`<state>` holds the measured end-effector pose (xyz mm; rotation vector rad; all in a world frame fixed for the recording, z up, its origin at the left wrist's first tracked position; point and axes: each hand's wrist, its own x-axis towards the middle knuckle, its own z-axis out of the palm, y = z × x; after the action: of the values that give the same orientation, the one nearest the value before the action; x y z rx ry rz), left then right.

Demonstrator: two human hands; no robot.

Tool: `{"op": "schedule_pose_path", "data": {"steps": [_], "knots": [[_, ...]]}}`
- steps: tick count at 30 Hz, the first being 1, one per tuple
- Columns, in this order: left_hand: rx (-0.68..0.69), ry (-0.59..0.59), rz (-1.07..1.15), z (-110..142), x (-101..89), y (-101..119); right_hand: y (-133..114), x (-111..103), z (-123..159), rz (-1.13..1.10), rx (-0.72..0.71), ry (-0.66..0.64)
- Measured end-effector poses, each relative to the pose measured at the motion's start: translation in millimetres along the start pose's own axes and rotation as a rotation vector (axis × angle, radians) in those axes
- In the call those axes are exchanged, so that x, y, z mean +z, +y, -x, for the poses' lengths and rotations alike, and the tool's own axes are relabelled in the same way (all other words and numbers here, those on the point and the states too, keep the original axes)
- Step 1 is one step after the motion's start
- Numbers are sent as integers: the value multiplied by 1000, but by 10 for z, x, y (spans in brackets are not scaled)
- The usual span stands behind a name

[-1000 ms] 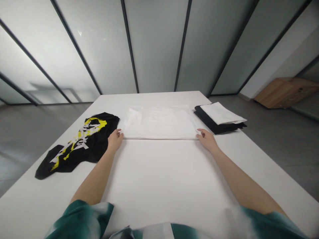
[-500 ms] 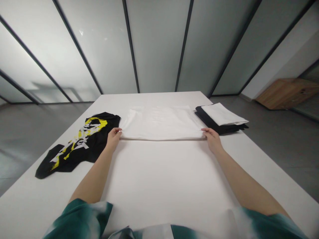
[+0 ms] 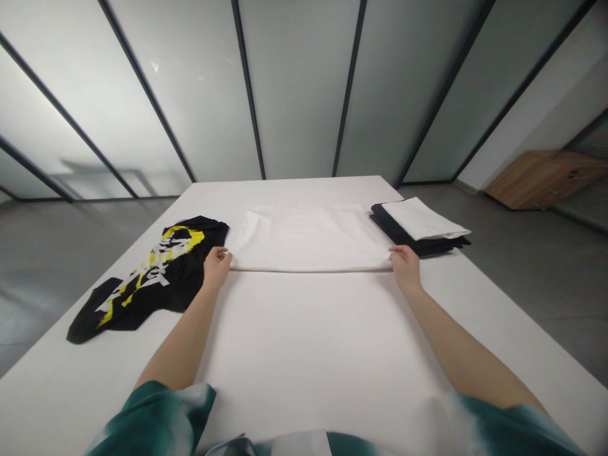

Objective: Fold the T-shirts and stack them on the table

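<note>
A folded white T-shirt [image 3: 308, 237] lies across the middle of the table as a wide, flat band. Its near-left corner is pinched in my left hand [image 3: 217, 266], whose fingers are closed. At the near-right corner, my right hand [image 3: 406, 266] is likewise closed on the fabric. Between the hands the near edge runs nearly straight. Left of my left hand lies a crumpled black T-shirt [image 3: 183, 278] with a yellow and white print. Just beyond my right hand is a pile of folded dark garments [image 3: 399, 231] with a folded white garment [image 3: 425, 218] on top.
The white table [image 3: 313, 354] stretches from my body toward a frosted glass wall [image 3: 299, 88] with dark frames. Grey floor [image 3: 532, 278] shows on both sides. A wooden cabinet [image 3: 536, 180] stands at the far right.
The near edge of the white T-shirt has come slightly closer to me, held in both hands. My right hand's fingertips have shifted a little outward. The other garments stay put.
</note>
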<state>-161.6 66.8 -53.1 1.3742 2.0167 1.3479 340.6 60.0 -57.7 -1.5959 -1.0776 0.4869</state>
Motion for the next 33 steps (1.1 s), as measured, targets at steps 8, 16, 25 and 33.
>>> {"op": "schedule_pose_path", "data": {"steps": [8,16,25,33], "knots": [[-30,-37,-251,-13,-63,2,142,-38,-91,23,-3,-73],[-52,-91,351,-52,-56,-54,204,15,-112,261,-65,-76],[-97,-66,508,-47,-69,-12,159,-33,-79,69,-33,-183],[-64,-121,153,-57,-165,-37,57,-71,-50,67,27,-180]]}}
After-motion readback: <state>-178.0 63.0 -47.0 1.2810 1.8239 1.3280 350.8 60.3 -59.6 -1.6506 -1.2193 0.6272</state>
